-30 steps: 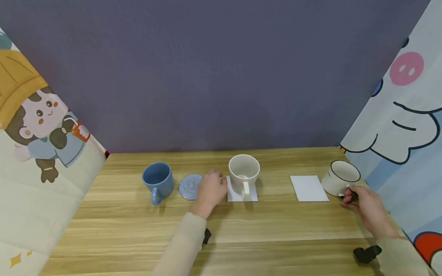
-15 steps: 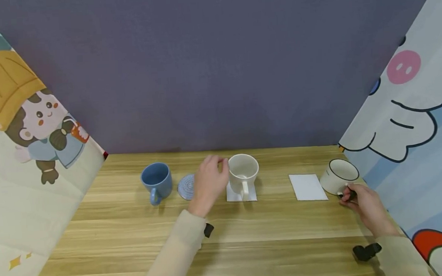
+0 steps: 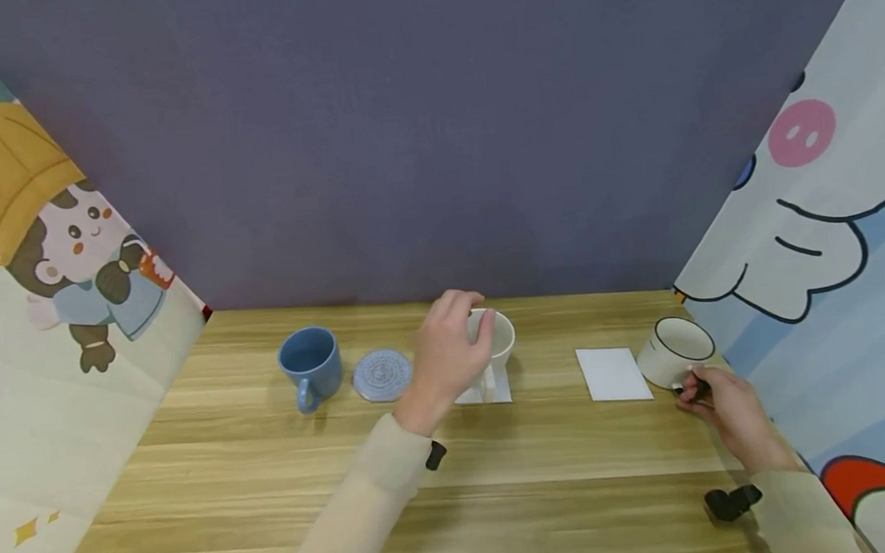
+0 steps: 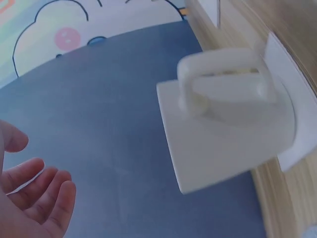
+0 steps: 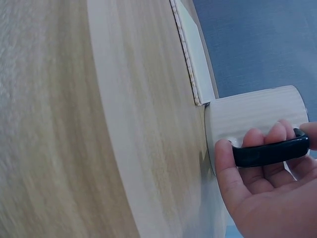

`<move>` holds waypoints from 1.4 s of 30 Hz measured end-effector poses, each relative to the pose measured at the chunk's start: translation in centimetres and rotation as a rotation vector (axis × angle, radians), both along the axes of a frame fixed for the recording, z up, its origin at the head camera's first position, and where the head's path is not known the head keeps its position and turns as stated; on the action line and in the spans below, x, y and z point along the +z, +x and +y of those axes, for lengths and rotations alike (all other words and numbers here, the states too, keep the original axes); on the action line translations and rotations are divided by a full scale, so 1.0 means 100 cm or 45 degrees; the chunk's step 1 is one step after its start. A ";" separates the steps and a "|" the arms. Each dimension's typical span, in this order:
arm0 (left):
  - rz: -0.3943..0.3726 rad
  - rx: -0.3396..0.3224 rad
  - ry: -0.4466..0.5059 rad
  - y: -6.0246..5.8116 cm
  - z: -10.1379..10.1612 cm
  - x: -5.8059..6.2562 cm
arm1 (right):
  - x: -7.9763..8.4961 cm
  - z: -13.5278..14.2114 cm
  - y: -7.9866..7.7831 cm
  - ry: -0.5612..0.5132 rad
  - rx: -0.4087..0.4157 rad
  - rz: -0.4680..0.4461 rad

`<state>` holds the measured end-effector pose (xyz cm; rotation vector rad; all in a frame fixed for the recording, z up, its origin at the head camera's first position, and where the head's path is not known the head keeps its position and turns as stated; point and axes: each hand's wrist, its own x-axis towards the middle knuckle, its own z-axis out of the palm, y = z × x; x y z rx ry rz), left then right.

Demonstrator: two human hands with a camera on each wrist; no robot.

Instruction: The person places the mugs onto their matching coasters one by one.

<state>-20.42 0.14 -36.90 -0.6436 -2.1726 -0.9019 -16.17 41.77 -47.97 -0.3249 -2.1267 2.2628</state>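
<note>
Left hand (image 3: 450, 351): above white mug (image 4: 230, 136), apart | right hand (image 3: 731, 410): grips black-rimmed mug (image 3: 670, 360)

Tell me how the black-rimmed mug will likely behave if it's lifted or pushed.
The black-rimmed mug looks rigid, its wall smooth and evenly round, so it probably won't flex. Its handle sticks out on one side, so lifting there may tilt it. Pushed toward the square coaster close beside it, it might catch on that raised edge.
</note>
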 end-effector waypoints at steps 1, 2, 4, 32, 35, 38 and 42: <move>0.005 -0.009 -0.008 0.001 0.003 0.001 | 0.000 0.000 0.000 0.002 -0.001 -0.001; 0.007 -0.017 -0.021 0.002 0.005 0.001 | 0.001 -0.001 0.000 0.001 -0.002 -0.001; 0.004 -0.038 -0.048 0.003 0.011 0.002 | 0.002 -0.002 0.000 0.003 -0.002 0.000; -0.418 -0.143 -0.268 -0.020 0.100 -0.015 | -0.001 0.001 0.001 0.007 0.014 0.022; -0.469 -0.136 -0.291 -0.025 0.106 -0.017 | 0.000 0.000 0.000 0.010 0.021 0.018; -0.520 -0.161 -0.310 -0.029 0.112 -0.019 | 0.000 0.000 0.000 0.001 0.025 0.025; -0.589 -0.183 -0.326 -0.033 0.118 -0.022 | 0.000 -0.002 0.002 0.005 0.023 0.032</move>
